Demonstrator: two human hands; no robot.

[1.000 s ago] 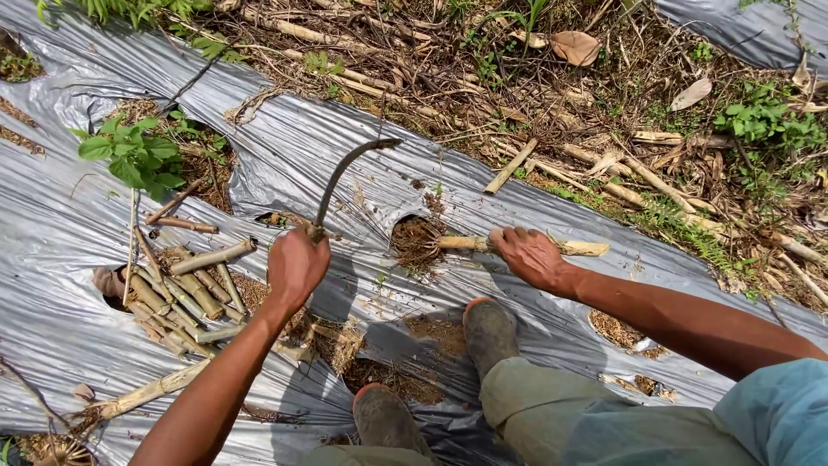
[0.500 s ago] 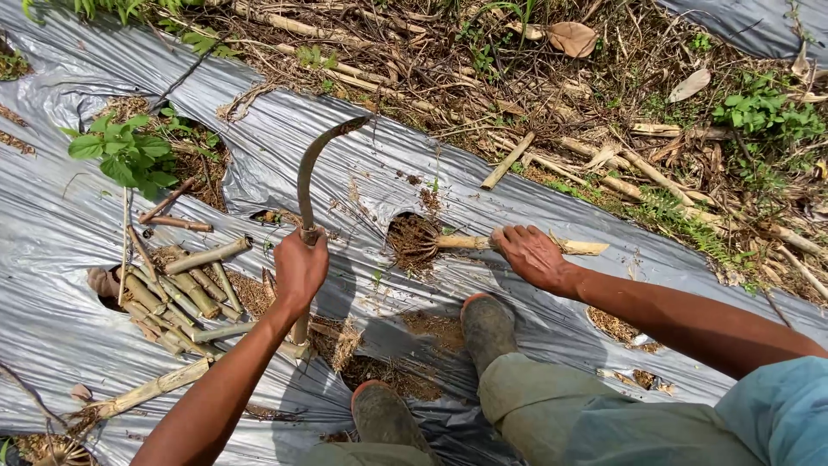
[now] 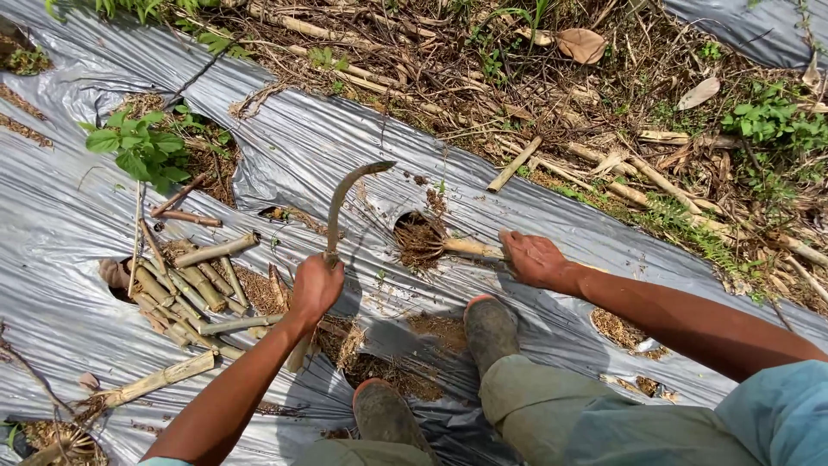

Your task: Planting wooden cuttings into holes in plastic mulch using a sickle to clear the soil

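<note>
Two hands engaged | left hand (image 3: 315, 285) fist-closed on raised sickle (image 3: 345, 194) | right hand (image 3: 533, 257) clasping cut stalk (image 3: 470, 248) | strike clear of fingers

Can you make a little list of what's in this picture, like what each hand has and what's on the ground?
left hand: grips a curved sickle, blade raised
right hand: holds a cut stalk with a clump of roots at its end
ground cover: silver plastic sheet with holes
pile at left: cut stalk pieces
plant: small leafy green plant in a hole
feet: muddy boots
</note>
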